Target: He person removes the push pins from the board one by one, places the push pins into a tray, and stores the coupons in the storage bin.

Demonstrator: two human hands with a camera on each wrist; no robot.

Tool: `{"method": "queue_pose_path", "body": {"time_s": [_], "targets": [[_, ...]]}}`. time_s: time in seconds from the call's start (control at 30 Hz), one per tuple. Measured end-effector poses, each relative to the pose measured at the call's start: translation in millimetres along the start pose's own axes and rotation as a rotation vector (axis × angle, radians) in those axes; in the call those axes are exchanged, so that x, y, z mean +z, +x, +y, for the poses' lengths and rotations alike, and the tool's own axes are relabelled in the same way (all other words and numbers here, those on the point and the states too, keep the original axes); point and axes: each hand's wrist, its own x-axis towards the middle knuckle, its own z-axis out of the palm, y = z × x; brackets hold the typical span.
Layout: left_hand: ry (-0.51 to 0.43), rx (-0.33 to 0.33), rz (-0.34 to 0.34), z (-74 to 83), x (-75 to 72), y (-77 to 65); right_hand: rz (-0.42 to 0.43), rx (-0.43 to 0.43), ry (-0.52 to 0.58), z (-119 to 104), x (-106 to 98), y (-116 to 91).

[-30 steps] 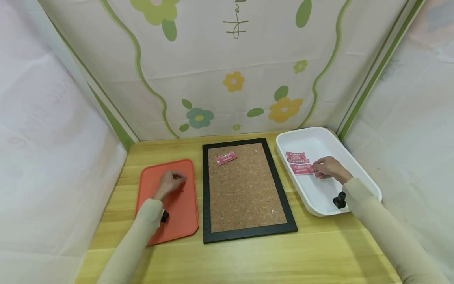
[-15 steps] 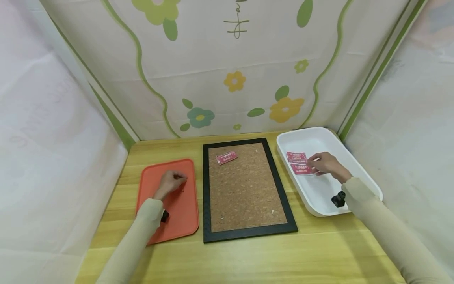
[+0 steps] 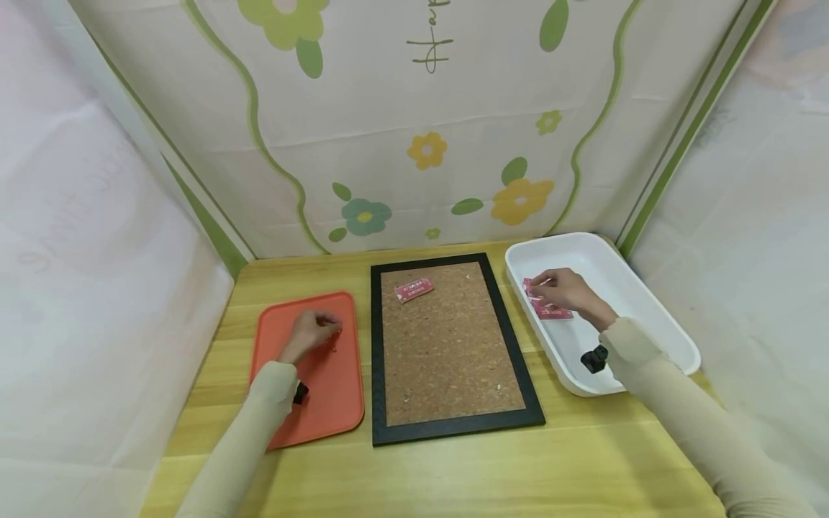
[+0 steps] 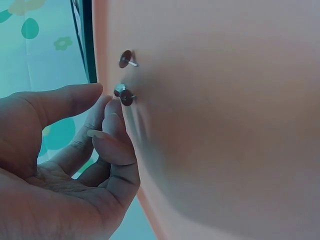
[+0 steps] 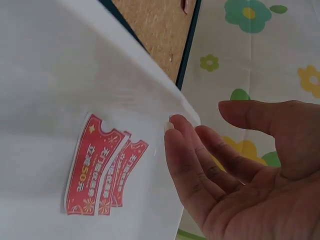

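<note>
Right hand (image 3: 566,290): grip released, over pink paper coupons (image 3: 553,312), likely overlapped for easy separating; white plastic tray (image 3: 637,316), left edge. Left hand (image 3: 309,334): grip unclear, beside metal thumbtacks (image 4: 125,59); red tray (image 3: 327,410), right edge

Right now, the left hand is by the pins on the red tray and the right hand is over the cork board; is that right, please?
Not quite: the head view shows the right hand over the white bin, not the cork board. The rest stands.
</note>
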Motion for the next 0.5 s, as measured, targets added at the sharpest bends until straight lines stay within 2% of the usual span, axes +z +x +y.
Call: {"method": "queue_pose_path", "body": {"time_s": [0.27, 0.5], "targets": [[-0.005, 0.014, -0.022, 6.1, 2.0, 3.8, 0.038, -0.060, -0.001, -19, 13, 5], [-0.012, 0.069, -0.024, 14.8, 3.1, 7.3, 0.024, -0.072, 0.035, -31, 23, 14]]}}
